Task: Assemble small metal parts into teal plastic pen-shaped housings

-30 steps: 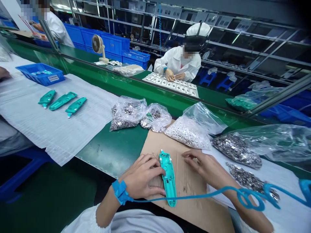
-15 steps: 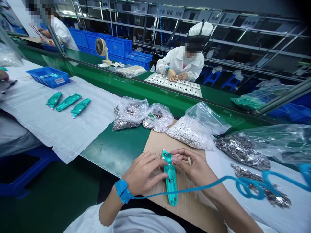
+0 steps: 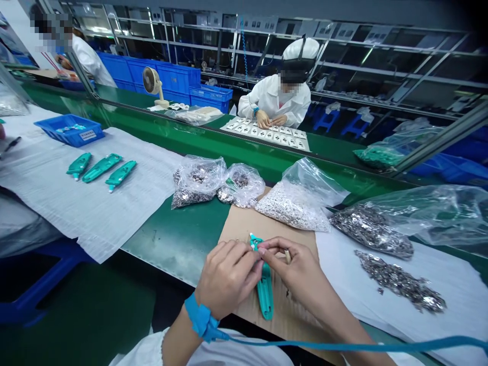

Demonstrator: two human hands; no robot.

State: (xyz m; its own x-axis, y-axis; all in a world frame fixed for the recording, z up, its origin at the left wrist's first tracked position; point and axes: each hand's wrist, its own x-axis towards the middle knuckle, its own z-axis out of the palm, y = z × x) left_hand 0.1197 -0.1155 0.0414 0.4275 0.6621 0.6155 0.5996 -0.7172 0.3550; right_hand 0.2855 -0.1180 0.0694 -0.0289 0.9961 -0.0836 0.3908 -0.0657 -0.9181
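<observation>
A long teal plastic housing [image 3: 264,294] lies on a brown cardboard sheet [image 3: 244,223] in front of me. My left hand [image 3: 227,277] curls over its upper left side, fingers closed on it. My right hand [image 3: 295,272] meets it from the right, thumb and forefinger pinched at the housing's top end on something too small to make out. A blue wrist strap [image 3: 200,319] with a cord [image 3: 343,346] sits on my left wrist.
Clear bags of small metal parts [image 3: 198,180] [image 3: 295,201] [image 3: 371,231] and a loose pile [image 3: 400,282] ring the cardboard. Three teal housings [image 3: 101,170] lie on white foam at left, near a blue tray [image 3: 70,129]. A person in white [image 3: 278,99] works across the green belt [image 3: 183,239].
My right hand came in from the right and closed on the housing's top end. Both hands now meet over it. The blue cord dropped lower across the view.
</observation>
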